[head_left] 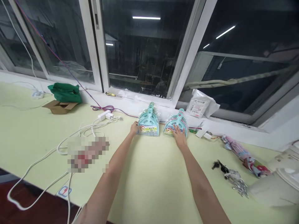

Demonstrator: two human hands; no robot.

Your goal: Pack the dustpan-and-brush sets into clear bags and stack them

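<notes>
Two stacks of plastic-wrapped, light-blue dustpans stand on the pale yellow table against the wall under the window. My left hand [135, 128] is at the left edge of the left stack [149, 119], its fingers partly hidden at the side of the wrap. On the front of the right stack [177, 123] lies my right hand [179, 134], fingers spread over the wrapped label. The handles of both stacks point up, and a gap separates them. Pink edges show between the blue ones in the right stack.
White cables and a power strip [104, 115] spread over the table [144, 180] at left. A green bag [65, 92] sits by an open carton [59, 107]. Keys [234, 179], a folded umbrella [245, 155] and white buckets [277, 186] stand right. A white package [199, 104] leans on the sill.
</notes>
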